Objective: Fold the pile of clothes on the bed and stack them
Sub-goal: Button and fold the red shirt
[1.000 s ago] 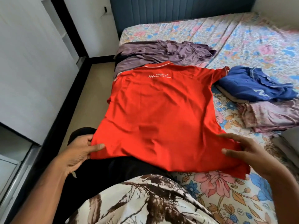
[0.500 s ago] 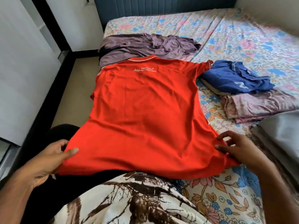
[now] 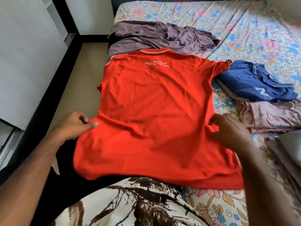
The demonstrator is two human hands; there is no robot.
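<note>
A red polo shirt [image 3: 153, 111] lies spread back-up on the bed, collar at the far end, white lettering near the collar. My left hand [image 3: 76, 123] pinches its left side edge about halfway up, thumb on top of the cloth. My right hand [image 3: 228, 128] is blurred at the shirt's right side edge, fingers curled down on the fabric. A crumpled mauve garment [image 3: 162, 36] lies beyond the collar. A blue shirt [image 3: 257, 82] sits folded on a pale garment at the right, beside a pinkish folded cloth [image 3: 270, 116].
The floral bedsheet [image 3: 244, 30] covers the bed. Its left edge drops to a beige floor strip [image 3: 81, 82] next to white cabinet doors [image 3: 24, 54]. Grey folded fabric [image 3: 290, 154] lies at the right edge. My patterned shirt [image 3: 130, 204] fills the bottom.
Both hands have moved up from the shirt's bottom hem to its side edges, about halfway along. The left hand now pinches the left edge. The view has shifted closer.
</note>
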